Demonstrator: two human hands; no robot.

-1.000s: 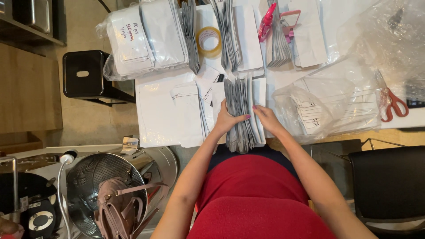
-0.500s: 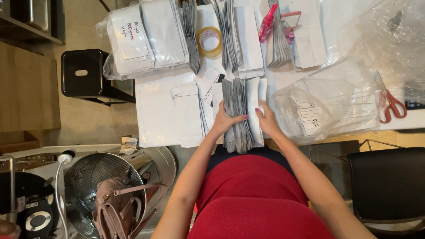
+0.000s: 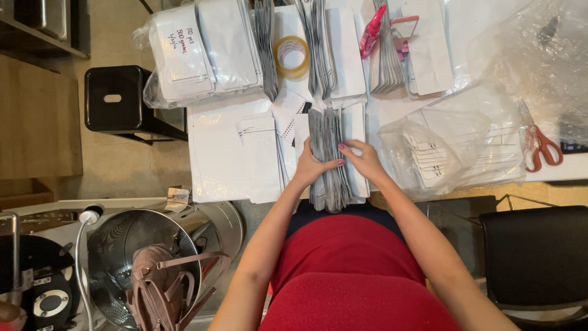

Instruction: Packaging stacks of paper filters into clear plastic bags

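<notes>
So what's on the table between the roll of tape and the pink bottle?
In the head view, upright stacks of grey and white pouches stand between the tape roll and the pink bottle.

grey-and-white pouch stack point(image 3: 327, 153); beyond it yellow tape roll point(image 3: 290, 56), pink bottle point(image 3: 372, 32); far right, red-handled scissors point(image 3: 542, 149); left, black stool point(image 3: 116, 101).

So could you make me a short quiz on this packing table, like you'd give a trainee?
1. True or false: both hands rest on the row of grey pouches.
2. Which lies at the table's right edge: A) red-handled scissors, B) a hammer, C) a stapler?
3. Fill in: the tape roll lies ___ the hands, farther from the person.

Key:
1. True: the left hand and right hand both touch the row.
2. A.
3. Beyond.
</notes>
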